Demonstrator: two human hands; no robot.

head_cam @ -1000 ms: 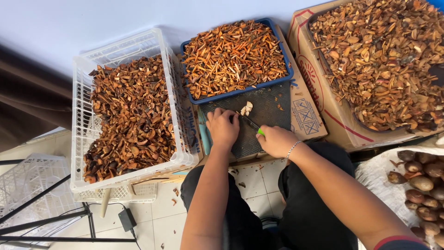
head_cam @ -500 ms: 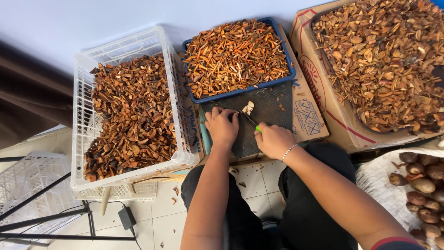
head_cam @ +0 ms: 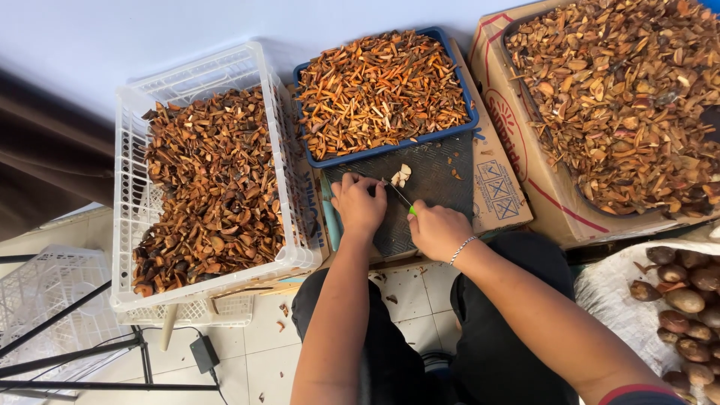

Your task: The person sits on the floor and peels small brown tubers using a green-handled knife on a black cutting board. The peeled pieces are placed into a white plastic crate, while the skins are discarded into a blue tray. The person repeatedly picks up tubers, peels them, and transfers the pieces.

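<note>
Here, mid-frame, our right hand (head_cam: 437,229) grips a green-handled knife (head_cam: 400,196); our left hand (head_cam: 358,204) is curled on the dark cutting mat (head_cam: 439,176), contents hidden.

We see a small knife (head_cam: 400,196) with a dark blade and a bright green handle. Our right hand (head_cam: 437,229) is closed around the handle, so only a bit of green shows. The blade slants up and to the left, toward our left hand (head_cam: 358,204). That hand is curled on the dark cutting mat (head_cam: 439,178), and whatever it presses down is hidden under the fingers. Just past the blade tip lie a few pale cut pieces (head_cam: 401,175) in a little pile on the mat.
</note>
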